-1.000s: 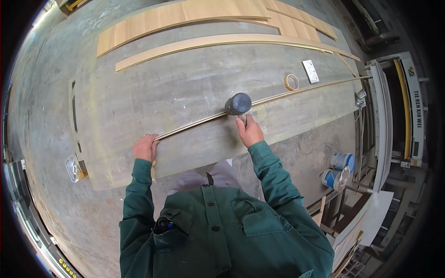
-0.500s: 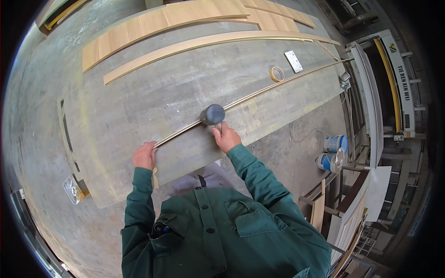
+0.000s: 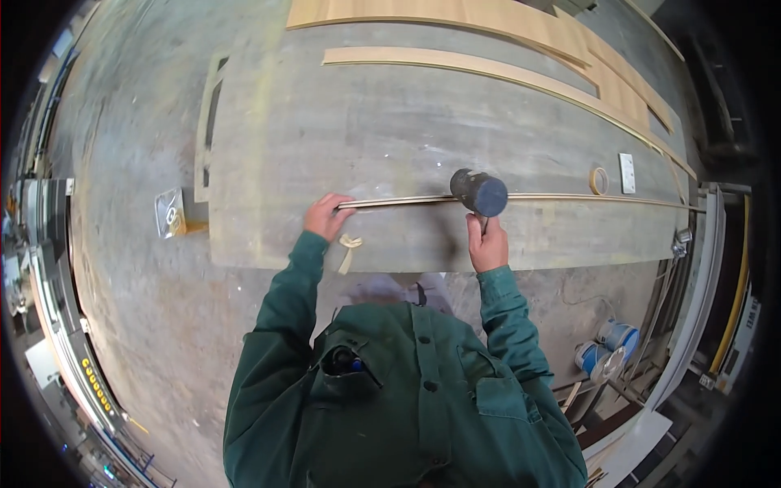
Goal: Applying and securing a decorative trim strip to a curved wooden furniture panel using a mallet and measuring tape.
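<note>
A long thin strip runs sideways across the grey work table. My left hand pinches its left end between thumb and fingers. My right hand is wrapped round the handle of a mallet with a black, round head. The mallet head is over the strip and covers part of it; whether it touches the strip I cannot tell. Just below my left hand lies a curled piece of pale tape.
Wooden boards and a narrow plank lie along the far side. A tape roll and a white plate rest near the right end. Blue-and-white buckets stand on the floor at right; a clear packet lies at left.
My view has turned, so the strip now runs nearly level and the table has shifted right in the picture. Left hand still on the strip's end, right hand still on the mallet.
</note>
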Available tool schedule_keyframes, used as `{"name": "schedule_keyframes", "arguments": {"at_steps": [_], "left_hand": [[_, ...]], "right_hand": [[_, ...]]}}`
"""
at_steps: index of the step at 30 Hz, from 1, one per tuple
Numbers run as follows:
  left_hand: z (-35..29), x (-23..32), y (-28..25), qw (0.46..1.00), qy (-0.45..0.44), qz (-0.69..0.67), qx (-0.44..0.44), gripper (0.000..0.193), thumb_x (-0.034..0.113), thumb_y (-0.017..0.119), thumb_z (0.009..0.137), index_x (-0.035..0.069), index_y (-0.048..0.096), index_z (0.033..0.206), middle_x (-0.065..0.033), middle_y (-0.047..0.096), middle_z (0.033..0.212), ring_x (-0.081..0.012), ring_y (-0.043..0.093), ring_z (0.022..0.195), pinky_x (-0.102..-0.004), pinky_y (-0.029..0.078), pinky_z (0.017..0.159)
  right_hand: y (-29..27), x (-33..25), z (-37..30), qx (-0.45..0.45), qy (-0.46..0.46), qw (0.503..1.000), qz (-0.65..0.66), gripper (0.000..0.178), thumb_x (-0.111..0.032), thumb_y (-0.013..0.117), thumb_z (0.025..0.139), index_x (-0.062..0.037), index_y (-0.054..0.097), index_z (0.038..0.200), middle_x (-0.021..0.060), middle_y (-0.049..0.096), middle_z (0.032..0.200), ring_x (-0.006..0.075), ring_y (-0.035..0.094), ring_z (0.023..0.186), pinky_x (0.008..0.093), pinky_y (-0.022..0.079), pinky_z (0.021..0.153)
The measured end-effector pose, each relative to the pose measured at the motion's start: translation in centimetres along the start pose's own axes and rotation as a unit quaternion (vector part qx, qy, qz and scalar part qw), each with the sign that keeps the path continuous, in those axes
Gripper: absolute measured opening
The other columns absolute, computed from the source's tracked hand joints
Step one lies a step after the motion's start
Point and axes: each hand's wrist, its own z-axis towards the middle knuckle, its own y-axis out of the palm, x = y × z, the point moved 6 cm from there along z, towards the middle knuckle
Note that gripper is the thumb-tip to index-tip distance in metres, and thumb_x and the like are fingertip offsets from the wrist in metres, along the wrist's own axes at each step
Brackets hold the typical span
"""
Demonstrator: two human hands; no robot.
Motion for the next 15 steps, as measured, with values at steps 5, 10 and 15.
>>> {"name": "schedule_keyframes", "arguments": {"at_steps": [5,10,15], "left_hand": [[-0.6,-1.2,-0.3,1.000,0.017,0.014,0.015,0.021,0.024,0.076,0.080,0.014,0.072,0.098,-0.0050,0.068,0.093,-0.0289,0.065,0.083,-0.0379,0.051,0.072],[-0.4,-0.3,-0.5,0.999,0.047,0.024,0.015,0.022,0.020,0.077,0.079,0.012,0.072,0.099,-0.0065,0.068,0.092,-0.0284,0.065,0.084,-0.0369,0.051,0.072],[-0.7,-1.1,-0.3,0.999,0.030,0.011,0.009,0.022,0.021,0.077,0.079,0.012,0.071,0.098,-0.0059,0.067,0.093,-0.0272,0.063,0.086,-0.0371,0.048,0.076]], "right_hand": [[2.6,-0.2,1.1,-0.076,0.005,0.995,-0.064,0.036,-0.037,0.059,0.094,-0.0022,0.055,0.100,0.0279,0.064,0.076,0.0486,0.062,0.074,0.0553,0.047,0.062],[3.8,-1.9,-0.2,-0.084,-0.021,0.995,-0.040,0.035,-0.036,0.060,0.094,-0.0031,0.057,0.106,0.0262,0.065,0.077,0.0485,0.062,0.074,0.0554,0.047,0.063],[4.9,-4.2,0.5,-0.115,-0.033,0.990,-0.072,0.035,-0.036,0.060,0.094,-0.0034,0.057,0.108,0.0267,0.065,0.079,0.0483,0.062,0.073,0.0553,0.047,0.063]]}}
